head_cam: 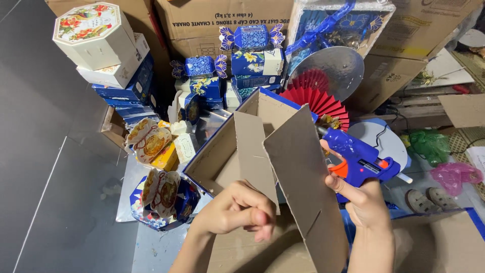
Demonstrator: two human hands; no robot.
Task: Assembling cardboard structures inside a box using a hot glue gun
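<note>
Left hand (237, 212) pinching slotted cardboard panel (303, 187), held upright between both hands. Right hand (361, 199) gripping blue glue gun (358, 159), nozzle just behind panel.

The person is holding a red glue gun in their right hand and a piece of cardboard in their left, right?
Not quite. The glue gun is blue, with an orange trigger, not red. The head view shows the right hand gripping it, and the left hand does hold the cardboard.

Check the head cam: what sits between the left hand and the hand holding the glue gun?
In the head view, a slotted grey cardboard panel stands between the left hand and the right hand, which grips the blue glue gun.
</note>
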